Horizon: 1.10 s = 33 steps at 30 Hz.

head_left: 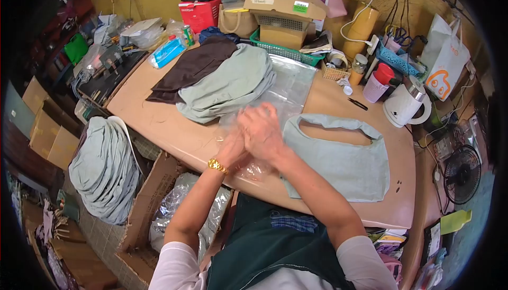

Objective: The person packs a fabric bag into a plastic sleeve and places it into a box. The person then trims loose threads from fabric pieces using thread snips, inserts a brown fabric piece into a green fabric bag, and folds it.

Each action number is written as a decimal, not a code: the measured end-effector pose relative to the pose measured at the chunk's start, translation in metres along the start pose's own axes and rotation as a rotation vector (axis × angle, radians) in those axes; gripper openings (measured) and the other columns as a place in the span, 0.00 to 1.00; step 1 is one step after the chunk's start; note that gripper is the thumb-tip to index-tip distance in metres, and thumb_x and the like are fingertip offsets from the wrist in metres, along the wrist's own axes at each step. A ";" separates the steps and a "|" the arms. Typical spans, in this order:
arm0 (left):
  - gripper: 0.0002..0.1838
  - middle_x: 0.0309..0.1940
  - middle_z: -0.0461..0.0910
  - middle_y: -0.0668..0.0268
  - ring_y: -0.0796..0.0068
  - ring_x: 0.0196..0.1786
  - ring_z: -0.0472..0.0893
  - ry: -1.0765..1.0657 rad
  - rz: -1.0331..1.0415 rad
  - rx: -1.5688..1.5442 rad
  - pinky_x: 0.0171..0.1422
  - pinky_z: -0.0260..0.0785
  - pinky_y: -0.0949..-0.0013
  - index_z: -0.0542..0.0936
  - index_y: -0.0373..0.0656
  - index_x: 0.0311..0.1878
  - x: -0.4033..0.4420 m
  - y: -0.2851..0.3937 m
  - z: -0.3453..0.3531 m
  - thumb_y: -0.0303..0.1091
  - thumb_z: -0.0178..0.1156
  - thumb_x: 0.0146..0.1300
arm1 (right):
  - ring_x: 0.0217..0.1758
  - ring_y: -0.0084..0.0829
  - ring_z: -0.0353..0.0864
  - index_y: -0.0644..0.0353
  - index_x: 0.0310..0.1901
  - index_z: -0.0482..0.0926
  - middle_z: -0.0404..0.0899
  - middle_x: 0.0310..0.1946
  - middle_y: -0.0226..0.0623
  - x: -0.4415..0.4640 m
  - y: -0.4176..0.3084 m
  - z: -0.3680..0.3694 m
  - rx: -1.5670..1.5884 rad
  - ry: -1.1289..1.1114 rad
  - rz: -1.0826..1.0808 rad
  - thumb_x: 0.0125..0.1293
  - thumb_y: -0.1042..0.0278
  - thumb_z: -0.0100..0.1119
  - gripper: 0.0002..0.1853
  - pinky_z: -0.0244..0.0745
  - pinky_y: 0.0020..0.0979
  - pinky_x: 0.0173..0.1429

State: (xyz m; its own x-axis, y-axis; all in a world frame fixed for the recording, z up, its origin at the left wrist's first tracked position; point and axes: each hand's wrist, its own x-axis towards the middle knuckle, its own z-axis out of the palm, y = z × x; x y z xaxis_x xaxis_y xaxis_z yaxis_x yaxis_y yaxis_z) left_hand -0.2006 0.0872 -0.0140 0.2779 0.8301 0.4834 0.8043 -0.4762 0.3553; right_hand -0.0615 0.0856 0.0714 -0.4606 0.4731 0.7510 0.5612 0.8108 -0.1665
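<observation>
My left hand (233,144), with a gold watch (217,166) at its wrist, and my right hand (263,134) are together above the table's front part, blurred by motion. Their fingers are closed around what looks like clear plastic (225,129), whose outline is faint. More thin clear plastic (251,172) shows beneath them. Just behind lies a pile of pale green cloth (227,86) beside dark brown cloth (196,67). A flat stack of clear plastic bags (296,81) lies behind my hands. To the right a pale green fabric bag (336,165) is spread flat, its handle loop at the top.
Black snips (358,103), a pink cup (377,86) and a white kettle (406,102) stand or lie at the right. A green basket (286,51) with boxes is at the back. Below left are folded cloth (106,168) and a carton (143,210) holding plastic.
</observation>
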 end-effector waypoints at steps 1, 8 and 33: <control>0.29 0.70 0.63 0.48 0.46 0.70 0.65 0.194 0.192 0.207 0.69 0.59 0.42 0.66 0.40 0.69 0.009 -0.002 0.005 0.40 0.51 0.66 | 0.44 0.40 0.75 0.59 0.32 0.75 0.75 0.36 0.40 -0.002 -0.005 -0.003 -0.024 -0.003 -0.041 0.52 0.73 0.62 0.06 0.61 0.45 0.61; 0.38 0.75 0.56 0.53 0.50 0.77 0.56 -0.332 -0.115 0.045 0.75 0.47 0.38 0.59 0.48 0.75 0.003 -0.006 0.041 0.56 0.52 0.66 | 0.47 0.46 0.76 0.63 0.37 0.75 0.76 0.41 0.45 -0.044 -0.049 -0.015 0.330 -0.082 -0.045 0.51 0.75 0.58 0.10 0.69 0.46 0.57; 0.09 0.32 0.82 0.60 0.72 0.35 0.79 0.219 -0.411 -0.635 0.44 0.73 0.68 0.80 0.38 0.43 0.027 -0.006 -0.008 0.32 0.62 0.64 | 0.75 0.55 0.57 0.71 0.71 0.53 0.57 0.71 0.63 -0.033 0.017 0.072 0.277 -0.449 0.744 0.61 0.76 0.45 0.35 0.39 0.66 0.75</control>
State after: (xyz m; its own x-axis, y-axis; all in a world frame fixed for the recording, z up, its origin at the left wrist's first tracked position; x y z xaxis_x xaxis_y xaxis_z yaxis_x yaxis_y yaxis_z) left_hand -0.2024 0.1107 0.0035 -0.1392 0.9311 0.3372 0.3478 -0.2729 0.8970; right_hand -0.0863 0.1083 -0.0017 -0.3029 0.9498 0.0790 0.6623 0.2693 -0.6991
